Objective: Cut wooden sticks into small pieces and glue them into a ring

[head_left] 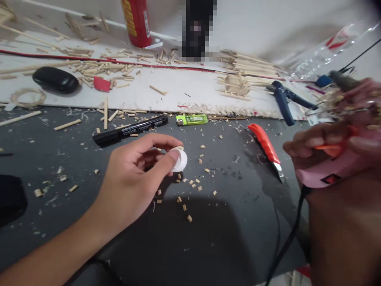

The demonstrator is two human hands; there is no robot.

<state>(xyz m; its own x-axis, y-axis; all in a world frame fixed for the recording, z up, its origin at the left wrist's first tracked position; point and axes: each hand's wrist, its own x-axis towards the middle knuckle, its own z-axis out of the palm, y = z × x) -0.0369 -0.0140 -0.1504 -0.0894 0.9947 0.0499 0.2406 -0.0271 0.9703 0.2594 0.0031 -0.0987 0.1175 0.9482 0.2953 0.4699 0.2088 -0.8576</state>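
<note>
Grey table [253, 230]; left hand [137, 163]: one cap [181, 161] (white); right hand [309, 140]: one glue gun [316, 177].

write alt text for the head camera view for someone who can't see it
A person's left hand holds a small round white piece above a dark table scattered with wood bits, while the right hand grips what looks like a pink glue gun. A black marker, a green lighter and an orange box cutter lie nearby.
</note>
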